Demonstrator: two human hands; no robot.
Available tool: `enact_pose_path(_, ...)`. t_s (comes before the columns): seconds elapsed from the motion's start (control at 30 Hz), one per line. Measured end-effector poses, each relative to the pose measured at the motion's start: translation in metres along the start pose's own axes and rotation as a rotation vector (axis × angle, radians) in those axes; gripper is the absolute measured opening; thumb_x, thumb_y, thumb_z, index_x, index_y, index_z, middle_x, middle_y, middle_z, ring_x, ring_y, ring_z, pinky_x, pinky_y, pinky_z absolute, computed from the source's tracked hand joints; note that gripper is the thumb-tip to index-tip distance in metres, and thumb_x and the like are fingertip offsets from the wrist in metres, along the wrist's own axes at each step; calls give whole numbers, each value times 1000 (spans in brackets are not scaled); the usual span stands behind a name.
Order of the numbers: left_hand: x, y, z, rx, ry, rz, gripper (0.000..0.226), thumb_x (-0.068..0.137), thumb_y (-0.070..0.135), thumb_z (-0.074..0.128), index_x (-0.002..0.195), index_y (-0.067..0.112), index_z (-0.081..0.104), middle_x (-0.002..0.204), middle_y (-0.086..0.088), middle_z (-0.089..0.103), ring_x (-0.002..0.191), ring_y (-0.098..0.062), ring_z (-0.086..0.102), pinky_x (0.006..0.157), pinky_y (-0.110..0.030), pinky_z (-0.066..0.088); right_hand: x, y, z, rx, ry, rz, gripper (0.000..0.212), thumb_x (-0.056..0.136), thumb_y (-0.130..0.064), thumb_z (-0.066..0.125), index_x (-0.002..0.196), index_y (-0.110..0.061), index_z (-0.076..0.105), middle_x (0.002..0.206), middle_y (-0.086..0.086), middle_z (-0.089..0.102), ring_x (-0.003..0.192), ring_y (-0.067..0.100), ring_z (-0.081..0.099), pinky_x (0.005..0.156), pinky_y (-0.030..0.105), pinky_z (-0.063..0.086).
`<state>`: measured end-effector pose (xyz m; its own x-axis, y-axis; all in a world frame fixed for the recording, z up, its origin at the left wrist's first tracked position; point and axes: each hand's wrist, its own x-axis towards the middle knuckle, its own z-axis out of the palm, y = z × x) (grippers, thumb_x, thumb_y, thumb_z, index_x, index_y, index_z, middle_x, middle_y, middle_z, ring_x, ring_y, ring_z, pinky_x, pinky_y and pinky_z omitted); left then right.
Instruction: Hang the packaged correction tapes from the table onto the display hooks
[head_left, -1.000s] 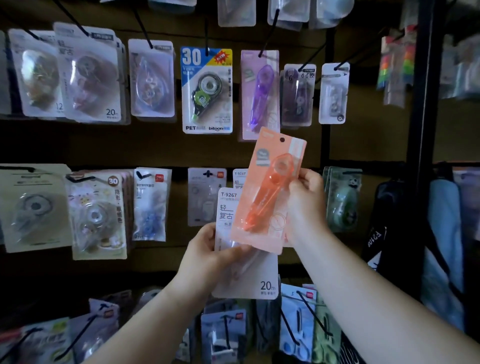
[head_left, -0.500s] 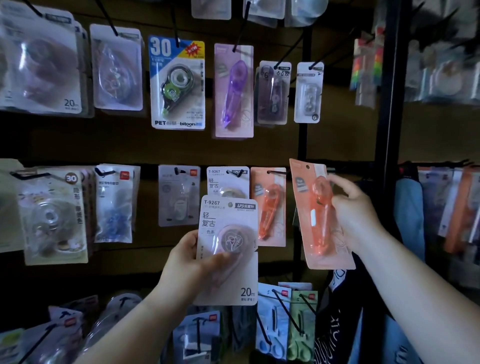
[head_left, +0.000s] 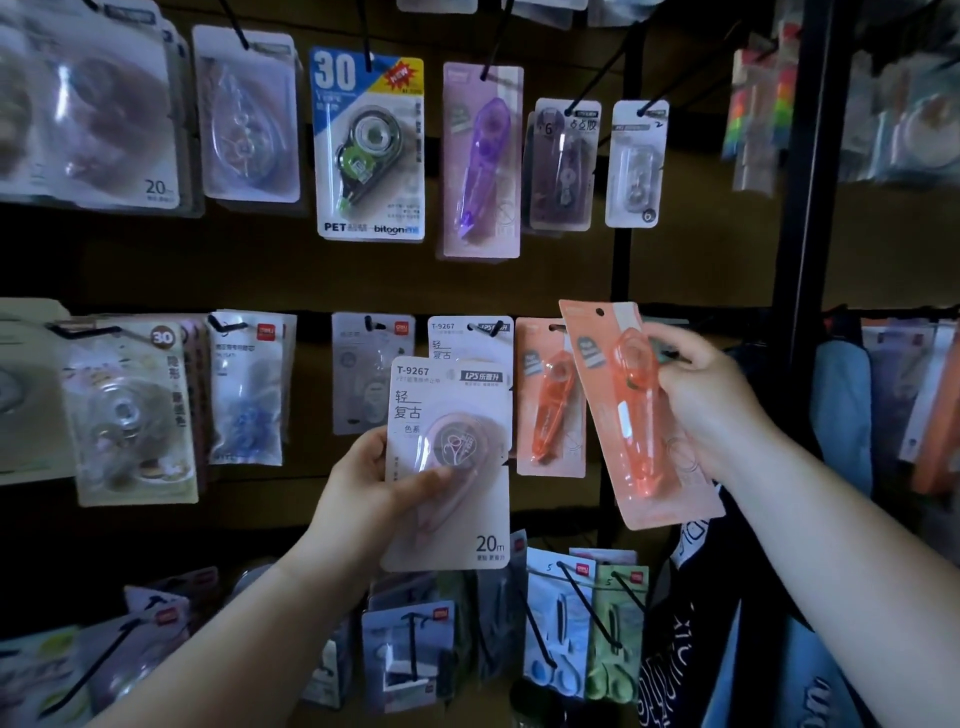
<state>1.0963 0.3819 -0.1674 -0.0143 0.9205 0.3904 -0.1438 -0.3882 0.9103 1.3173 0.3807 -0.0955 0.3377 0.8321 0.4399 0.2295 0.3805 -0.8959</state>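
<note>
My right hand (head_left: 701, 400) grips an orange packaged correction tape (head_left: 631, 415) by its right edge, tilted, its hang hole at the top left. It hovers just right of a matching orange pack (head_left: 548, 400) that hangs on a middle-row hook. My left hand (head_left: 374, 493) holds a white and pink T-9267 correction tape pack (head_left: 452, 467) upright from its left side, thumb across the blister. It overlaps the lower part of an identical T-9267 pack (head_left: 467, 335) hanging on a hook behind it.
The display wall carries rows of black hooks with hanging packs: a blue "30" pack (head_left: 369, 145), a purple tape (head_left: 480, 161), clear packs at left, scissors packs (head_left: 558, 629) below. A black vertical post (head_left: 805, 208) stands right of my right hand, with bags beyond it.
The view has swung right. My right hand carried the orange pack from centre to the right, beside the hanging orange pack. My left hand's white pack, once half covered, now shows fully.
</note>
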Motion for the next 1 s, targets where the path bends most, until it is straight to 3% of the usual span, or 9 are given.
enact_pose_path(0.17, 1, -1, -3, -4, -15, 4, 27, 73, 1, 67, 96, 12, 59, 86, -4, 72, 67, -14, 71, 53, -27, 55, -3, 5, 5, -30, 2, -48, 40, 94, -5, 42, 123, -28, 55, 94, 1, 65, 69, 8, 61, 49, 16, 49)
enact_pose_path(0.27, 1, -3, -3, 3, -28, 2, 27, 74, 1, 67, 98, 11, 60, 87, -4, 73, 68, -13, 72, 53, -25, 55, -3, 12, 6, -3, 66, -67, 36, 95, -9, 42, 123, -28, 55, 101, 7, 67, 71, 11, 64, 55, 22, 51)
enact_pose_path(0.4, 3, -4, -2, 2, -31, 10, 37, 66, 6, 71, 100, 12, 59, 90, -4, 72, 73, -15, 71, 57, -28, 55, 0, 18, 9, -8, 66, -60, 38, 95, -9, 42, 126, -28, 52, 105, 6, 65, 69, 8, 61, 53, 20, 48)
enact_pose_path(0.57, 5, -6, -1, -21, -41, 2, 35, 68, 5, 69, 101, 11, 59, 91, -4, 72, 73, -15, 71, 56, -27, 55, 10, 29, 20, -65, 73, -86, 40, 96, -6, 38, 128, -26, 49, 120, 8, 61, 89, 17, 64, 53, 16, 45)
enact_pose_path(0.67, 5, -8, 0, -34, -55, -6, 37, 69, 3, 68, 104, 8, 58, 91, -6, 72, 72, -16, 71, 55, -26, 55, 18, 36, 31, -139, 114, -136, 44, 95, -2, 33, 131, -25, 47, 124, 9, 58, 94, 24, 61, 60, 25, 48)
enact_pose_path(0.73, 6, -9, 0, -46, -61, -4, 47, 60, 9, 70, 105, 7, 58, 88, -5, 72, 69, -15, 71, 53, -25, 55, 24, 39, 39, -217, 147, -170, 46, 95, -3, 31, 133, -25, 43, 113, 2, 57, 76, 18, 54, 64, 31, 47)
enact_pose_path(0.83, 8, -10, -2, -58, -56, -3, 52, 52, 14, 70, 102, 8, 59, 84, -4, 74, 67, -14, 72, 52, -25, 54, 34, 46, 50, -408, 220, -215, 45, 96, -9, 30, 135, -29, 40, 88, 4, 55, 58, 16, 46, 50, 24, 36)
enact_pose_path(0.9, 8, -11, -4, -48, -53, -6, 49, 52, 15, 70, 100, 9, 59, 85, -5, 74, 69, -16, 72, 54, -27, 55, 40, 51, 55, -454, 236, -219, 46, 96, -8, 31, 135, -30, 39, 80, 7, 53, 62, 22, 50, 47, 22, 31)
enact_pose_path(1.0, 9, -12, -8, -38, -38, -15, 43, 55, 13, 70, 96, 12, 60, 84, -5, 75, 70, -17, 72, 56, -31, 55, 48, 59, 63, -449, 223, -187, 48, 94, -6, 32, 135, -31, 38, 89, 13, 59, 73, 27, 56, 49, 23, 32)
